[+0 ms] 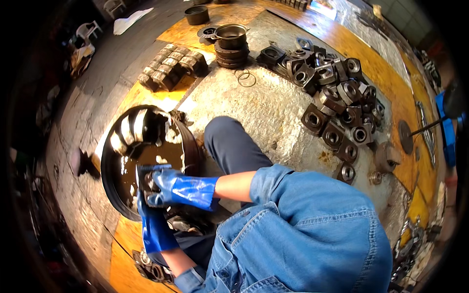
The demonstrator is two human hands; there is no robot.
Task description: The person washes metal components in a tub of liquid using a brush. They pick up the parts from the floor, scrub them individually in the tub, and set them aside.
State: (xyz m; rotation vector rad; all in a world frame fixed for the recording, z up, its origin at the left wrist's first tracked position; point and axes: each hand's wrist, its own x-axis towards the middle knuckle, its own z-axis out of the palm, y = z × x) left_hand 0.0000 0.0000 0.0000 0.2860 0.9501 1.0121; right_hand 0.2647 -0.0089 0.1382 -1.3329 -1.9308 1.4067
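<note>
Both my hands wear long blue rubber gloves and are over a round black tub (108, 183) of brown, foamy liquid. My right hand (178, 189) reaches in from the right, fingers closed around a dark metal part (144, 179). Below it, my left hand (155, 225) is closed on the same part from the near side. Gloves and shadow hide much of the part, so its full shape is unclear. A narrow blue strip by the right fingers is too unclear to name. Several shiny metal blocks (133, 128) lie at the tub's far side.
Dark square metal blocks with round holes (337, 93) are heaped on the right. Beyond the tub stand rows of metal blocks (173, 66), stacked rings (231, 49), two thin rings (245, 78) and a dark round pot (197, 15). More metal parts (149, 266) lie near my left forearm.
</note>
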